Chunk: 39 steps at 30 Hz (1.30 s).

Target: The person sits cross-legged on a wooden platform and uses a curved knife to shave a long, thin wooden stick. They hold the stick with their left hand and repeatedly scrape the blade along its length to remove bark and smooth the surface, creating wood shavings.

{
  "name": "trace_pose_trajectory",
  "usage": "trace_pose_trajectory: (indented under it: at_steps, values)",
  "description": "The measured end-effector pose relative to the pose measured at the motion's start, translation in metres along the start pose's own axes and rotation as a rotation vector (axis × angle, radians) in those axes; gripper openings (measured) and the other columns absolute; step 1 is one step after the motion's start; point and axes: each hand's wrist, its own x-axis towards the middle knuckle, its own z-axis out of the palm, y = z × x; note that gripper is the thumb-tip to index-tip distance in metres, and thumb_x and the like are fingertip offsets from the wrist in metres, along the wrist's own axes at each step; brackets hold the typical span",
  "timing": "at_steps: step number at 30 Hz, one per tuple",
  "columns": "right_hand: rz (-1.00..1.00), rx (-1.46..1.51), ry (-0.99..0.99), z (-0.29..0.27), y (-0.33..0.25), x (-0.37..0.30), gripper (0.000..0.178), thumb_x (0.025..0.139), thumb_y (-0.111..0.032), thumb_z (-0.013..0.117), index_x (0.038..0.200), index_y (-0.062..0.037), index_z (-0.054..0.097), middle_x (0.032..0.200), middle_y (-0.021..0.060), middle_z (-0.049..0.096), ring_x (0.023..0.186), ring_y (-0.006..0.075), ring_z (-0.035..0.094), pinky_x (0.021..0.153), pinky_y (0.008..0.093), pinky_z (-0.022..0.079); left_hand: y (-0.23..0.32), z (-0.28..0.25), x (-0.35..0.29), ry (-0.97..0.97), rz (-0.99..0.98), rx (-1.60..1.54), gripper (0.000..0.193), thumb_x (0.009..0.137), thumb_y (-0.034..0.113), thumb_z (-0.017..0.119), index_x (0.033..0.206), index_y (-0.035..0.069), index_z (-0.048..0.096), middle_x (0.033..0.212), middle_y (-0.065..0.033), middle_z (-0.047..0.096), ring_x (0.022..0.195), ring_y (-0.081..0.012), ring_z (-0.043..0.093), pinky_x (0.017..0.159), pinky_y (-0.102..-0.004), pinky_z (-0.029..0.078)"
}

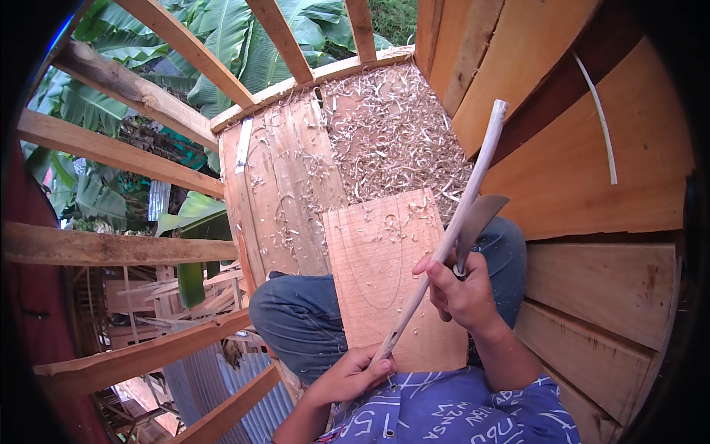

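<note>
A long pale peeled wooden stick (472,185) slants from my waist up to the far right. Its lower end is gripped by my left hand (361,373), close against my shirt. Farther up the stick, my right hand (464,291) is closed around a knife (478,223) with a broad curved blade. The blade lies alongside the stick, on its right. My right thumb and a fingertip also touch the stick. The knife's handle is mostly hidden in my palm. Beneath the stick, a flat wooden board (384,255) rests across my lap between my knees.
Curled wood shavings (396,126) cover much of the plank floor (285,174) ahead. Plank walls (599,288) rise close on my right, with a thin pale strip (600,122) against them. At left stands an open wooden railing (126,246), with banana leaves (229,52) beyond.
</note>
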Motion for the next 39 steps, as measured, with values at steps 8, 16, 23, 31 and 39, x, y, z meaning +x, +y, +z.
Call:
trace_pose_trajectory:
  at_steps: [8, 16, 23, 31, 39]
  values:
    - [-0.366, -1.004, 0.024, -0.014, 0.016, -0.016, 0.014, 0.071, -0.018, 0.069, 0.068, -0.0057, 0.064, 0.051, 0.0100, 0.054, 0.044, 0.0249, 0.056, 0.044, 0.0336, 0.044, 0.015, 0.013, -0.003, 0.425, 0.114, 0.399, 0.022, 0.095, 0.020, 0.046, 0.088, -0.001, 0.049, 0.058, -0.0065, 0.044, 0.053, -0.0125, 0.045, 0.051, -0.0289, 0.037]
    - [-0.459, -1.254, 0.140, -0.013, 0.012, -0.013, 0.010, 0.064, -0.015, 0.066, 0.060, -0.0086, 0.059, 0.055, 0.0077, 0.058, 0.049, 0.0257, 0.058, 0.047, 0.0358, 0.046, 0.033, 0.035, 0.000, 0.602, 0.164, 0.695, 0.016, 0.090, 0.013, 0.051, 0.092, -0.002, 0.045, 0.061, -0.0241, 0.054, 0.057, -0.0417, 0.058, 0.049, -0.0454, 0.042]
    - [-0.513, -1.256, 0.245, -0.015, 0.011, -0.003, 0.007, 0.061, -0.014, 0.064, 0.058, -0.0095, 0.059, 0.052, 0.0077, 0.056, 0.048, 0.0264, 0.057, 0.047, 0.0355, 0.045, 0.032, 0.041, -0.003, 0.609, 0.111, 0.749, 0.012, 0.091, 0.008, 0.048, 0.089, 0.001, 0.039, 0.059, -0.0217, 0.050, 0.056, -0.0409, 0.057, 0.048, -0.0404, 0.040]
    - [-0.492, -1.253, 0.289, -0.017, 0.016, 0.001, 0.008, 0.061, -0.014, 0.064, 0.058, -0.0090, 0.058, 0.051, 0.0092, 0.055, 0.048, 0.0279, 0.056, 0.046, 0.0364, 0.044, 0.029, 0.043, -0.002, 0.592, 0.109, 0.711, 0.010, 0.091, 0.007, 0.047, 0.089, 0.000, 0.040, 0.058, -0.0198, 0.049, 0.054, -0.0378, 0.056, 0.048, -0.0399, 0.040]
    - [-0.475, -1.240, 0.325, -0.013, 0.015, 0.007, 0.013, 0.067, -0.014, 0.062, 0.057, -0.0072, 0.057, 0.051, 0.0111, 0.054, 0.049, 0.0298, 0.056, 0.046, 0.0375, 0.043, 0.027, 0.044, -0.002, 0.596, 0.160, 0.634, 0.015, 0.091, 0.012, 0.049, 0.091, 0.001, 0.039, 0.057, -0.0251, 0.050, 0.056, -0.0462, 0.054, 0.047, -0.0490, 0.040]
